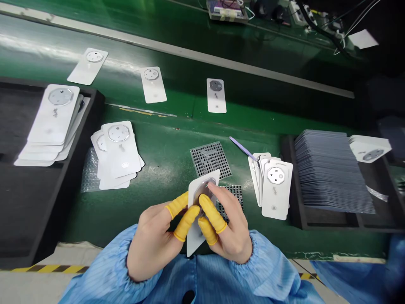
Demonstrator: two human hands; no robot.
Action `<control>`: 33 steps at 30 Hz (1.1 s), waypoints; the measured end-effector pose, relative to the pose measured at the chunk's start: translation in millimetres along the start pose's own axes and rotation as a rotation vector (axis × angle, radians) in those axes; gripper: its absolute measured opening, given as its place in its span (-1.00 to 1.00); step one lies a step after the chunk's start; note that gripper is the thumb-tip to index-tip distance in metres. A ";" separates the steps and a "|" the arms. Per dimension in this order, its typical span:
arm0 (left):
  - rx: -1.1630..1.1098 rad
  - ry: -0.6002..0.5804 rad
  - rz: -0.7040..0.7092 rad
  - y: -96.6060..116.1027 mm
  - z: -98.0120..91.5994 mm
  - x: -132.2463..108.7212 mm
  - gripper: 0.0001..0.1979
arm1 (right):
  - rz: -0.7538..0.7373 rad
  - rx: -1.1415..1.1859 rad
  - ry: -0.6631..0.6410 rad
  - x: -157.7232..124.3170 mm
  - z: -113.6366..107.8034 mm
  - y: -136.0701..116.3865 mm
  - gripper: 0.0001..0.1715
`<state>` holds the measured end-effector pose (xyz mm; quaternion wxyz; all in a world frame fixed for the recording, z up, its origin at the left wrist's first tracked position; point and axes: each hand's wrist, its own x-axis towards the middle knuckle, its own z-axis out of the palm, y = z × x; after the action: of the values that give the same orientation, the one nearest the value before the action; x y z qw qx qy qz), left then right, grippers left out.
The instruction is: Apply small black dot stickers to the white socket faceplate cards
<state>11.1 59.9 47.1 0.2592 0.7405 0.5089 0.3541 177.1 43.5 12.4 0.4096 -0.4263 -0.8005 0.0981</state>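
A white phone-shaped panel [195,239] with a round camera cutout near its upper end is held tilted above the bench, close to my body. On its left edge, my left hand [163,230] pinches it with yellow-cotted fingers. My right hand [226,219] is closed on the panel's right side, two yellow-cotted fingers on its face and a bare fingertip at the cutout area. Behind the panel lies a sheet of small black dots [210,158]; a second dotted sheet [236,194] is partly covered by my right hand. A purple tweezer [242,147] rests on a stack of white panels [276,204].
Black trays stand left [22,211] and right [330,219], the right one holding many grey sheets [332,169]. White panels are piled at left [122,147]. Three single panels lie further back, one of them centrally [216,101]. Blue fabric [354,278] shows at lower right.
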 end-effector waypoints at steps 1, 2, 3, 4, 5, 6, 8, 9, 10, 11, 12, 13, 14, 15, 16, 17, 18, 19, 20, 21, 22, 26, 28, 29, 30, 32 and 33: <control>0.018 -0.012 0.028 0.1 0.6 0.1 -0.89 | 0.005 -0.007 -0.012 0.6 -0.8 -0.4 -0.58; 0.038 -0.021 0.056 0.0 1.1 0.3 -0.85 | 0.006 -0.010 -0.030 0.8 -1.8 -0.9 -0.58; 0.053 -0.030 0.080 -0.1 1.5 0.6 -0.83 | 0.007 -0.008 -0.050 0.7 -2.7 -1.4 -0.58; 0.059 -0.035 0.096 -0.1 1.9 0.9 -0.81 | 0.006 0.002 -0.069 0.2 -3.7 -1.8 -0.57; 0.054 -0.040 0.099 -0.1 2.2 1.4 -0.80 | 0.006 0.019 -0.083 -0.6 -4.5 -2.0 -0.55; 0.038 -0.043 0.091 0.1 2.3 1.9 -0.80 | 0.005 0.042 -0.091 -1.8 -5.3 -2.0 -0.54; -0.016 -0.038 0.055 1.0 2.6 3.0 -0.84 | 0.008 0.088 -0.074 -4.6 -6.4 -1.2 -0.51; -0.049 -0.029 0.037 1.7 2.7 3.4 -0.87 | 0.009 0.104 -0.056 -5.8 -6.7 -0.7 -0.50; -0.080 -0.018 0.023 2.4 2.8 3.7 -0.91 | 0.009 0.115 -0.038 -6.7 -7.1 0.0 -0.50; -0.104 -0.008 0.011 3.1 3.0 3.9 -0.93 | 0.011 0.120 -0.023 -7.2 -7.3 0.5 -0.50; -0.121 0.000 0.003 3.7 3.1 4.0 -0.93 | 0.012 0.120 -0.014 -7.3 -7.6 0.8 -0.50; -0.128 0.003 -0.005 4.2 3.2 3.9 -0.91 | 0.015 0.116 -0.009 -7.0 -7.8 0.9 -0.50; -0.128 0.001 -0.010 4.5 3.4 3.9 -0.91 | 0.017 0.110 -0.006 -6.5 -7.9 0.7 -0.50; -0.121 -0.006 -0.012 4.7 3.5 3.8 -0.91 | 0.019 0.102 0.000 -5.8 -8.0 0.2 -0.50; -0.112 -0.013 -0.008 4.8 3.5 3.8 -0.91 | 0.022 0.092 0.007 -5.2 -7.9 -0.7 -0.49; -0.102 -0.019 0.002 4.8 3.6 3.8 -0.91 | 0.026 0.079 0.013 -4.8 -7.5 -2.0 -0.49; -0.092 -0.019 0.016 4.8 3.6 3.8 -0.90 | 0.031 0.063 0.014 -4.7 -6.9 -3.5 -0.49; -0.084 -0.013 0.033 4.7 3.7 3.8 -0.89 | 0.033 0.044 0.009 -5.0 -6.0 -5.1 -0.50; -0.078 0.001 0.049 4.6 3.9 3.7 -0.88 | 0.034 0.023 -0.004 -5.7 -4.8 -6.7 -0.50; -0.075 0.017 0.061 4.4 4.1 3.5 -0.87 | 0.034 0.001 -0.021 -6.6 -3.2 -8.2 -0.50; -0.073 0.037 0.071 3.9 4.5 3.2 -0.87 | 0.036 -0.016 -0.039 -7.7 -1.3 -9.1 -0.49; -0.086 0.088 0.055 -1.0 8.2 0.2 -0.85 | 0.079 0.019 -0.082 -12.5 6.9 -6.7 -0.42; -0.145 0.101 -0.002 -4.7 10.9 -1.6 -0.86 | 0.110 0.089 -0.070 -14.4 9.6 -2.8 -0.41; -0.191 0.099 -0.039 -6.4 12.2 -2.3 -0.87 | 0.125 0.126 -0.053 -15.2 10.1 -1.1 -0.42; -0.246 0.092 -0.078 -7.8 13.4 -2.7 -0.87 | 0.141 0.164 -0.027 -15.6 9.8 0.2 -0.43; -0.373 0.064 -0.157 -9.3 15.1 -2.8 -0.86 | 0.195 0.244 0.047 -15.5 7.4 1.0 -0.46; -0.444 0.050 -0.196 -9.4 15.7 -2.5 -0.85 | 0.241 0.283 0.091 -14.8 5.6 0.7 -0.47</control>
<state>17.6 60.4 29.8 0.4359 0.6035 0.4945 0.4486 177.8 33.6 0.0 0.4864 -0.4612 -0.7027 0.2387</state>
